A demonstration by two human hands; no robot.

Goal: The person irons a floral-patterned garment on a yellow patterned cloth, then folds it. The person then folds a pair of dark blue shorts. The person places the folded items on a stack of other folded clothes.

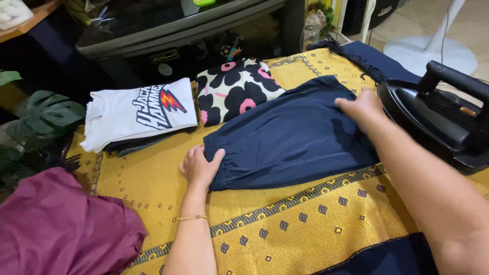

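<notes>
Navy garment [295, 135] flat between hands: left hand [199, 167] pinching corner, right hand [361, 108] on far edge
</notes>
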